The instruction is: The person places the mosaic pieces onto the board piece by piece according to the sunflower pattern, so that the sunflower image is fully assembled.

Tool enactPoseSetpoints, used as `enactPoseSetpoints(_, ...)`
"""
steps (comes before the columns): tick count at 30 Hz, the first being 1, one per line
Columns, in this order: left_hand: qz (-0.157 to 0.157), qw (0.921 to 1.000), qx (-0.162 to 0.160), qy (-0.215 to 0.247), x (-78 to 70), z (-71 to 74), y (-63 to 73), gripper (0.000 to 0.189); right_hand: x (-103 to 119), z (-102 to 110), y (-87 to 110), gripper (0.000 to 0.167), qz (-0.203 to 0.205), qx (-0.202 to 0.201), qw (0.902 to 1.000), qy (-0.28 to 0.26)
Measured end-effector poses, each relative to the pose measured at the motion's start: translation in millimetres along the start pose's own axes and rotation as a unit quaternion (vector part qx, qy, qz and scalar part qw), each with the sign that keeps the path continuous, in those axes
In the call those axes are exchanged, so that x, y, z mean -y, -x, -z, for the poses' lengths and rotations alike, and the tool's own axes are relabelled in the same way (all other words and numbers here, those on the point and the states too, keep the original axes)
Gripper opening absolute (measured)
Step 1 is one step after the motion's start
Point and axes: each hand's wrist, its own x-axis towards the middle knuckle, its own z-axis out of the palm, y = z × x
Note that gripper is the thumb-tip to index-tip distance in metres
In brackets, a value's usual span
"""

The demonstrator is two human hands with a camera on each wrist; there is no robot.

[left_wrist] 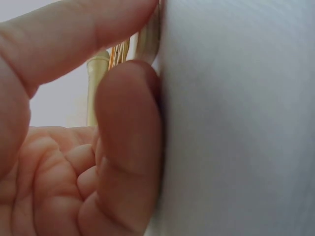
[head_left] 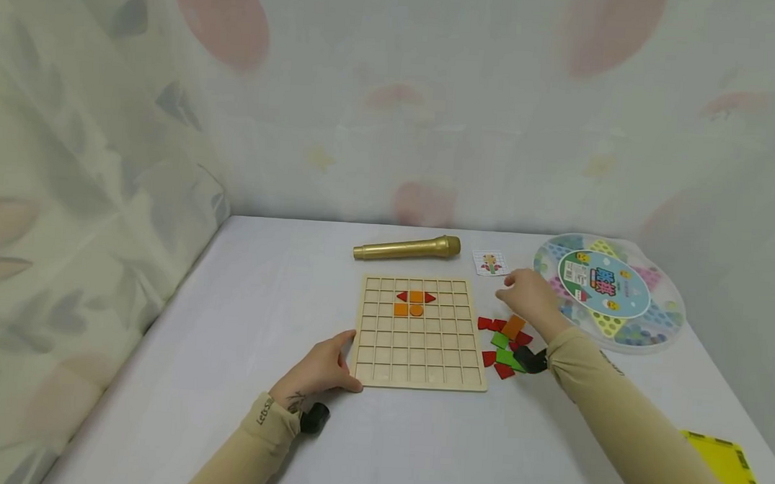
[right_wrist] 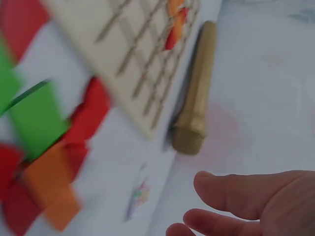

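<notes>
Left hand [head_left: 319,367] grips the wooden grid board [head_left: 425,342] at near left, presumably steadying it; right hand [head_left: 533,299], apparently empty, fingers apart.

Head view: soft, even light; faint shadow beside left sleeve [head_left: 249,438] on white worktop [head_left: 228,322]. Left wrist: dimmer, worktop hazy, lacking sharp detail. Right wrist: greyish, dim; coloured pieces [right_wrist: 38,120] and picture card [right_wrist: 141,193] blurred.

You have one board [head_left: 382,355] holding two red triangles [head_left: 402,297], two orange squares [head_left: 415,297], one orange circle [head_left: 416,310]; one microphone [head_left: 407,249], one picture card [head_left: 490,263].
</notes>
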Motion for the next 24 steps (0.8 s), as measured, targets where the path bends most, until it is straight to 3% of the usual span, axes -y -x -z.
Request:
enactPoseSetpoints(5, 0.004, 1.0000, 0.000, -0.001, -0.7, 0.2, 0.2, 0.103, -32.0, -11.7, 3.9, 0.041, -0.019, 0.043, 0.9987, 0.022)
enactPoseSetpoints(9, 0.002, 1.0000, 0.000, -0.003, -0.7, 0.6, 0.3, 0.102, -44.7, -24.4, 3.9, 0.036, -0.009, 0.046, 0.9969, 0.063)
enactPoseSetpoints(16, -0.004, 1.0000, 0.003, 0.001, 0.2, 0.3, -0.3, 0.103, -47.5, -36.3, -1.1, 0.020, -0.002, 0.050, 0.9935, 0.102)
enactPoseSetpoints(24, -0.002, 1.0000, 0.002, 0.001, 0.1, 0.0, -0.5, 0.103, -46.7, -35.7, -2.6, 0.022, -0.026, 0.037, 0.9963, 0.073)
